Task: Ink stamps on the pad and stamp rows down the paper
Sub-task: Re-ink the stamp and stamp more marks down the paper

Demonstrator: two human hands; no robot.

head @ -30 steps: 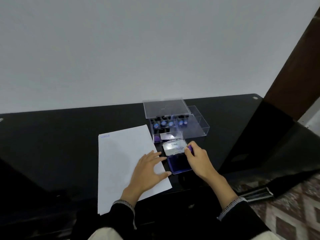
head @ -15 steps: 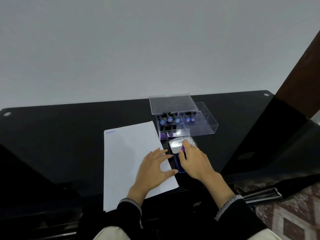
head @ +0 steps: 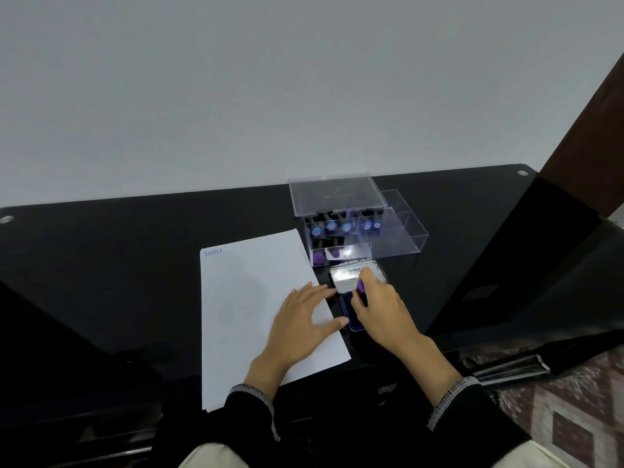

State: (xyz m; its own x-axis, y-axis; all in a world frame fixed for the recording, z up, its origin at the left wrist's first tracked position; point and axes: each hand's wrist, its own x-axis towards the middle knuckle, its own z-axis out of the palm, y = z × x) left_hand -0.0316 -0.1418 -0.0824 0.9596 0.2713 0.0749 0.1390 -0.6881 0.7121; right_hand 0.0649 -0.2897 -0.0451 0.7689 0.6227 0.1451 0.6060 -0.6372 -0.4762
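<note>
Glossy black table (head: 135, 265) (patterned floor (head: 574, 417)), grey wall (head: 304, 79).

Mostly hidden under the curled right hand (head: 380, 307): purple-handled stamp (head: 360, 286) and blue ink pad (head: 351, 310); contact between stamp face and pad not visible. Behind the pad, silver lid (head: 351, 276) lettering partly covered, small print unreadable. Beside the pad, white paper sheet (head: 250, 309) partly covered by the left hand (head: 300, 324). Both forearms cut off at the bottom edge.

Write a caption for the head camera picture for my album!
Right hand presses a purple stamp on the blue ink pad; left hand steadies the white paper sheet.
</note>
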